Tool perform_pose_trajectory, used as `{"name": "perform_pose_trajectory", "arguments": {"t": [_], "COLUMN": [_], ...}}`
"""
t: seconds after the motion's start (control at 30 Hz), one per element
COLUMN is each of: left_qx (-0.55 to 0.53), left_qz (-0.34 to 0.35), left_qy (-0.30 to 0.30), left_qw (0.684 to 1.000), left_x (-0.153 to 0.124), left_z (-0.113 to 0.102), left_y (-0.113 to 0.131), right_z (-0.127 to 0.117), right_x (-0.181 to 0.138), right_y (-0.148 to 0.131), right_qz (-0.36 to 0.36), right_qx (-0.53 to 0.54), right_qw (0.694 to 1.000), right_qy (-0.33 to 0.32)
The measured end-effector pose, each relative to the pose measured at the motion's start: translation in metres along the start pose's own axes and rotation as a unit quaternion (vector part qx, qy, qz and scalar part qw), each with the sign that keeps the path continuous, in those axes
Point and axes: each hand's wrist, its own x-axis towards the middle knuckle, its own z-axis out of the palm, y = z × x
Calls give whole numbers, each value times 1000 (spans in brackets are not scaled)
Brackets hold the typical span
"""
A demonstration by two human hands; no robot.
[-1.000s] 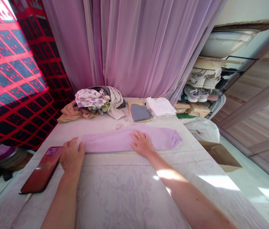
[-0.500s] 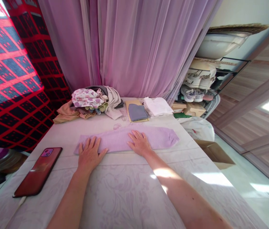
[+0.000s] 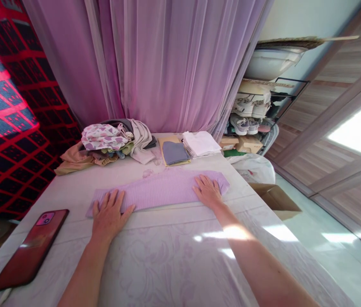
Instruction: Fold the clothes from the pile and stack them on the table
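A lilac ribbed garment (image 3: 164, 189), folded into a long strip, lies flat across the table. My left hand (image 3: 109, 213) rests on its left end, fingers spread and palm down. Toward the right end, my right hand (image 3: 208, 191) lies flat on the fabric with its fingers apart. Neither hand grips the cloth. Just behind the garment sits a folded grey cloth (image 3: 175, 152) on top of a folded yellow one (image 3: 164, 141). Beside them is a stack of folded white cloths (image 3: 201, 143).
A heap of crumpled clothes (image 3: 106, 138) occupies the table's back left. A red phone (image 3: 31, 249) with a cable lies at the left edge. Past the right edge stand an open cardboard box (image 3: 275, 200) and a shoe rack (image 3: 263, 96). Purple curtains (image 3: 167, 64) hang behind the table.
My right hand has slid along the garment toward its right end. My left hand stays on the left end. The camera view has shifted slightly.
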Motion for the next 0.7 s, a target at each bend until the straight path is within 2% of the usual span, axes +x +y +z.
{"name": "perform_pose_trajectory", "arguments": {"t": [0.1,0.17,0.27,0.33,0.4,0.47,0.53,0.7], "left_qx": [1,6,9,8,7,7,5,-31], "left_qz": [3,4,5,4,3,1,-1,17], "left_qy": [3,2,2,3,3,2,5,29], "left_qw": [1000,1000,1000,1000,1000,1000,1000,999], "left_x": [0,0,0,0,0,0,0,-6], "left_z": [1,1,1,1,1,-1,-3,-8], "left_y": [-1,-1,-2,-2,-1,0,1,-2], "right_z": [0,-5,-17,-26,-33,-37,-39,-37], "right_x": [-1,-4,-8,-11,-12,-12,-11,-8], "right_y": [2,11,36,54,66,72,74,78], "right_qz": [-7,19,156,259,304,301,288,296], "right_qx": [38,69,90,99,113,119,116,131], "right_qw": [998,991,966,949,942,946,951,946], "right_qy": [54,112,184,149,80,27,2,-21]}}
